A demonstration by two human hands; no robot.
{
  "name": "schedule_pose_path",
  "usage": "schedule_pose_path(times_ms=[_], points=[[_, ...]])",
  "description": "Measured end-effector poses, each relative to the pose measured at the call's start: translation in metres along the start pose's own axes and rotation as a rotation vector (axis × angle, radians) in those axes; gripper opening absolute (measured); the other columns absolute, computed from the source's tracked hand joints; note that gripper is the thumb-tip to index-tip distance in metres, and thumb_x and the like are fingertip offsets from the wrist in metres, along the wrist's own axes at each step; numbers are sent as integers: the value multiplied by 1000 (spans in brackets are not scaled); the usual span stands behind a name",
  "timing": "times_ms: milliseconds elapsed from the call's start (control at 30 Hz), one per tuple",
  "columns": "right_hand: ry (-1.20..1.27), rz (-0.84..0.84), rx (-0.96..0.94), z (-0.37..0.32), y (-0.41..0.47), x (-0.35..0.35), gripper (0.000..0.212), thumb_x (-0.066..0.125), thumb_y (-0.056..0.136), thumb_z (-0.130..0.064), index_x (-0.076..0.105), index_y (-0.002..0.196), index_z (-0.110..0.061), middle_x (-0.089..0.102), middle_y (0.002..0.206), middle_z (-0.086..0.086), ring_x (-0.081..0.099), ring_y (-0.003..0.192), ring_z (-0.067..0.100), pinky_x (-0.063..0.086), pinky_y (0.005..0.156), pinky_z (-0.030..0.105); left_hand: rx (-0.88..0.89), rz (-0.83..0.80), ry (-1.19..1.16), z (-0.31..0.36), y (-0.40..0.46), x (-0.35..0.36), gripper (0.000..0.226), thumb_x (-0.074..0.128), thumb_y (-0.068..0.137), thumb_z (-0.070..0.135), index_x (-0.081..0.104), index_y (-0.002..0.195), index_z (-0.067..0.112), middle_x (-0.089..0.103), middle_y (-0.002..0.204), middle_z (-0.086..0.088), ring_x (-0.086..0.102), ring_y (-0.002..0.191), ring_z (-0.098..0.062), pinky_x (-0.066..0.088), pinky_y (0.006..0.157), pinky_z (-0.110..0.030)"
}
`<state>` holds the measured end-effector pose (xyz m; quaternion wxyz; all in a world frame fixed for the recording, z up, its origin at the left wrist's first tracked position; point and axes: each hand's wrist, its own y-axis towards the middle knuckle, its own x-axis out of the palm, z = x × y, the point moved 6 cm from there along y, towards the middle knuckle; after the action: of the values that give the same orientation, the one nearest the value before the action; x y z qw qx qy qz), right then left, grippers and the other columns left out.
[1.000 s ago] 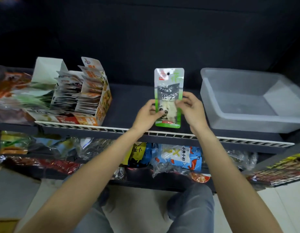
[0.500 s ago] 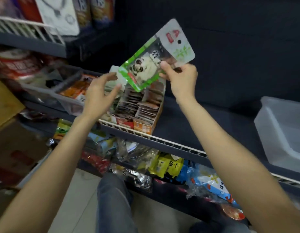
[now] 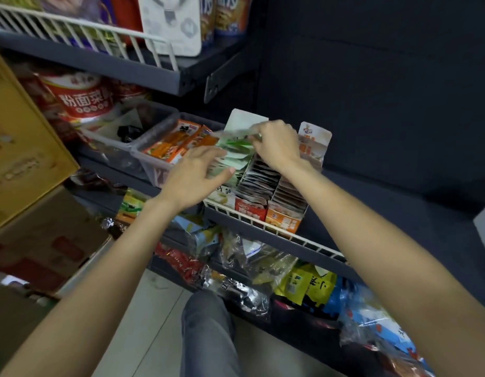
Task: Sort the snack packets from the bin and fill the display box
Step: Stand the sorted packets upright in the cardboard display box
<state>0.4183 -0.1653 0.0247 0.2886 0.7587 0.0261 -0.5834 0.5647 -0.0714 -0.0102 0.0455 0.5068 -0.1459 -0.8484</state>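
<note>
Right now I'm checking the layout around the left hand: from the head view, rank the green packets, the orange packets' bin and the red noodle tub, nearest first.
From the left hand:
1. Green packets, at its fingertips.
2. Orange packets' bin, just left.
3. Red noodle tub, far left, behind.

I see the dark shelf [image 3: 372, 202] carrying the display box [image 3: 283, 213] near its wire edge, with two clear bins [image 3: 154, 170] left.
</note>
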Motion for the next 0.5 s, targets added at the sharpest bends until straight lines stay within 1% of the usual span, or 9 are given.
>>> schedule_pose_path(times_ms=[33,67,100,133,167,233,300,367,500], points=[[-88,-98,-38,-4,1,4,28,47,96,-28,68,112,-19,67,112,10,58,110,30,41,97,41,-13,11,-8,-1,-1,-2,57,50,88,59,49,134,26,44,143,4,33,134,-17,30,106,-37],[-145,-196,-70,-7,1,9,32,44,98,-30,66,116,-16,64,120,12,50,123,29,28,109,46,-26,25,-8,-3,-2,-3,62,52,86,61,47,136,25,42,144,3,32,135,-18,31,106,-38],[-163,-289,-89,-8,0,14,36,40,99,-33,61,124,-16,58,129,12,36,135,27,11,115,52,-39,38,-1,-6,-3,-5,67,53,84,63,44,138,25,39,145,2,31,136,-19,31,107,-40],[-147,-357,-101,-9,-1,16,40,39,99,-33,53,133,-19,51,139,9,21,142,26,-1,114,58,-58,46,5,-11,-5,-7,73,54,82,65,40,141,23,37,147,0,30,137,-21,32,107,-41],[-101,-393,-117,-9,-2,15,43,40,98,-31,44,141,-23,43,145,6,11,145,26,-6,111,61,-80,48,1,-16,-7,-9,77,53,81,67,37,142,22,35,148,-1,31,137,-22,34,107,-43],[56,-386,-163,-11,-6,3,53,47,94,-24,33,145,-30,37,149,3,8,145,26,-2,112,60,-116,48,-40,-25,-13,-12,81,50,78,70,37,140,21,39,145,-3,38,133,-23,38,103,-47],[160,-373,-223,-18,-14,-11,61,56,89,-26,32,145,-32,39,147,4,17,141,26,11,113,54,-90,58,-78,-28,-19,-13,76,47,76,72,43,134,23,44,137,-1,46,124,-21,43,98,-46],[79,-348,-308,-28,-20,-14,69,63,85,-35,31,145,-32,43,143,3,28,135,25,22,108,48,18,82,-61,-24,-23,-12,63,45,79,67,54,124,23,50,128,2,52,114,-19,45,92,-44],[-149,-326,-423,-47,-22,2,86,67,78,-47,21,149,-31,45,143,2,38,129,27,27,103,46,219,176,46,-18,-31,-11,42,48,90,52,71,103,19,63,110,2,56,103,-19,47,86,-43]])
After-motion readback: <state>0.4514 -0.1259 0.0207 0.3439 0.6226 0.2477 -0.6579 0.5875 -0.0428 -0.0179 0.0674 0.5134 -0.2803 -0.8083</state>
